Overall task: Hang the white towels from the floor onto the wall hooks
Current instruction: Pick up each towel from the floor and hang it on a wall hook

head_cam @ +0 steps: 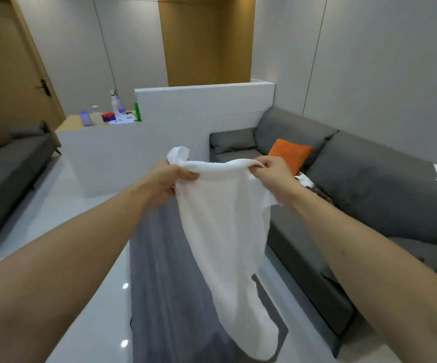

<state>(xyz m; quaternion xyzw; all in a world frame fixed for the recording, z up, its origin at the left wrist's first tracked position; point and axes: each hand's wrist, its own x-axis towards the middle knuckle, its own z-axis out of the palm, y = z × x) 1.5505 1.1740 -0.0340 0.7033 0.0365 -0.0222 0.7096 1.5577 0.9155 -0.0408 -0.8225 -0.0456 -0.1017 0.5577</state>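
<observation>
I am gripping the white towel's (225, 231) top edge with my left hand (169, 179) and right hand (273, 176). It is hanging over the grey rug (159, 284).

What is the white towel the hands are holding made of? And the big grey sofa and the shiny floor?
The white towel looks like soft cotton terry: it droops in limp folds from the left hand and right hand. The grey sofa seems covered in matte woven fabric, with no shine. The pale floor looks like polished tile or stone, since it mirrors light spots; which one is unclear.
</observation>
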